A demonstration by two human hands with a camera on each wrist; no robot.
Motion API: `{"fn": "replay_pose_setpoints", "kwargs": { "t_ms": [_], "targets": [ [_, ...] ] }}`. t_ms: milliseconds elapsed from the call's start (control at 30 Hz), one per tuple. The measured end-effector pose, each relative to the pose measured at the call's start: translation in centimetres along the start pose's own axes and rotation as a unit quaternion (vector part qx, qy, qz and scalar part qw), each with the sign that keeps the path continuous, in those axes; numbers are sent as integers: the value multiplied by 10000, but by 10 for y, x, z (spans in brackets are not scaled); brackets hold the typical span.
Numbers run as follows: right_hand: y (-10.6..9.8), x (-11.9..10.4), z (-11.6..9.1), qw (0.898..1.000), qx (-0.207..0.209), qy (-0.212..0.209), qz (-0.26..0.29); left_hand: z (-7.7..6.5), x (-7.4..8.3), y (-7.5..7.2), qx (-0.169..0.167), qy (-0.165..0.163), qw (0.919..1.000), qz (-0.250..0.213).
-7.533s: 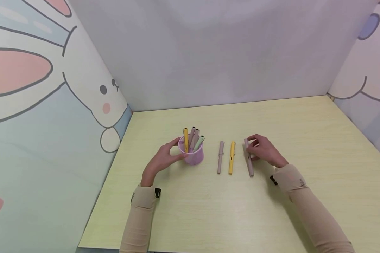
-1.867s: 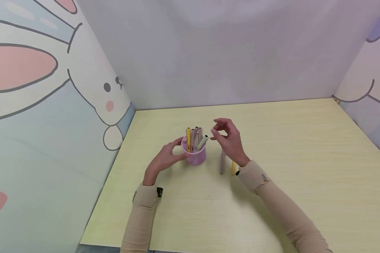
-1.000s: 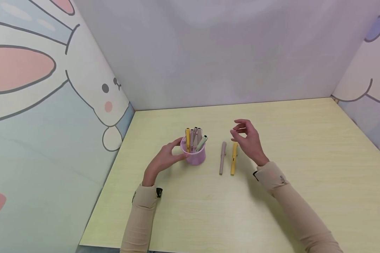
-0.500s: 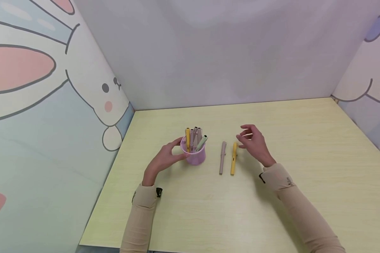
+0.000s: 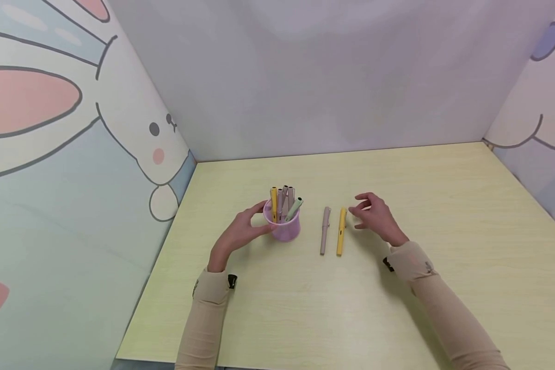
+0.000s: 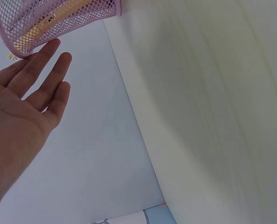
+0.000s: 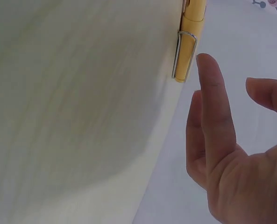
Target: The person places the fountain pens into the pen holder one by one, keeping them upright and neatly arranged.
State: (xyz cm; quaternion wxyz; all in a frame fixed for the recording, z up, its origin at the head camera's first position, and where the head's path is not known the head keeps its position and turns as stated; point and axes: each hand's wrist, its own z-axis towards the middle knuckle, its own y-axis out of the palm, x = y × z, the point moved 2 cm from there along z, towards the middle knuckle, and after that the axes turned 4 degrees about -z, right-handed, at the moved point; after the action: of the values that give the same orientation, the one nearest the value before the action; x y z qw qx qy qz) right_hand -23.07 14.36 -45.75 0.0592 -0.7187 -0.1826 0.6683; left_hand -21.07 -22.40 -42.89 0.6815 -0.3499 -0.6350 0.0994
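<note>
A pink mesh pen cup (image 5: 287,234) stands on the table, holding a yellow pen (image 5: 274,199), a light green pen (image 5: 294,208) and several greyish-mauve pens. My left hand (image 5: 239,232) holds the cup from the left, thumb at the near side and fingers at the far side. In the left wrist view, fingertips touch the mesh near the rim. To the cup's right lie a mauve pen (image 5: 325,231) and a yellow pen (image 5: 340,237), side by side. Just right of the yellow pen's clip end hovers my right hand (image 5: 380,220), fingers apart with nothing between them.
The pale wood table (image 5: 277,318) meets a plain light wall (image 5: 314,92) at the back. Rabbit-patterned panels rise at the left and right. A black wrist-camera piece (image 5: 232,281) shows at the left cuff.
A mauve pen that lay rightmost on the table has gone into the cup. My right hand has since moved right from the cup and lowered beside the yellow pen. My left hand stays put.
</note>
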Motion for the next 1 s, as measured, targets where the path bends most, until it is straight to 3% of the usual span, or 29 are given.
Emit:
{"fn": "replay_pose_setpoints", "kwargs": {
  "t_ms": [433,1000],
  "targets": [
    [9,4,0,9981,-498,369,-1,-1,1,0,13,10,10000,17],
    [17,1,5,9941,-707,791,-207,-1,3,-1,-23,-2,10000,21]
  ]
}}
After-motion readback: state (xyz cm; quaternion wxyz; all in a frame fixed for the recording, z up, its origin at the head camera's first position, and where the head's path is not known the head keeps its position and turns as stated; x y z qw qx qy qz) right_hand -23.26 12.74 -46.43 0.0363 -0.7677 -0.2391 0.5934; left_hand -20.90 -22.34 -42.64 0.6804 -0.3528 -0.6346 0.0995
